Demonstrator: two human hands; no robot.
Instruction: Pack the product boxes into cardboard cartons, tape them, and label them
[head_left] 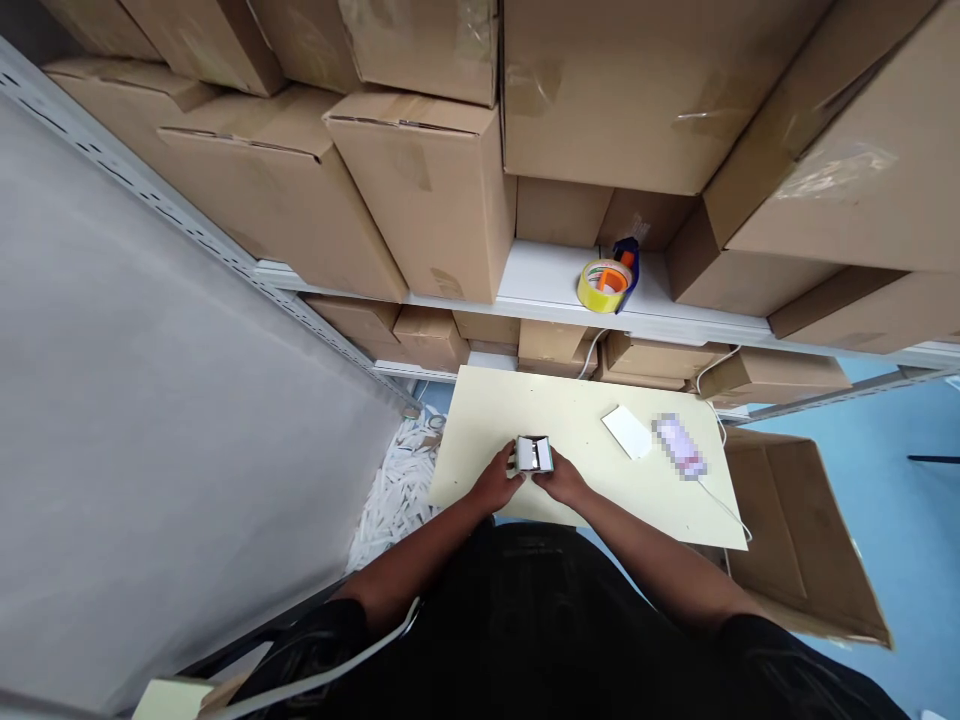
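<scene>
Between my two hands, over the front part of a pale yellow table [555, 410], is a small carton [534, 455] with white inner flaps at its top. My left hand [499, 482] grips its left side, fingers behind and thumb toward me. Around the right side my right hand [564, 480] is closed in the same way. A dark gap shows between the flaps; what lies inside is too small to make out. To the right on the table lies a flat white card or box [628, 432], apart from both hands.
A blurred phone-like device [679, 446] with a white cable lies at the table's right. Behind are shelves of cardboard boxes [420, 190] and a tape dispenser with yellow tape [602, 287]. White strips [397, 485] heap at left; a large open carton [802, 530] stands right.
</scene>
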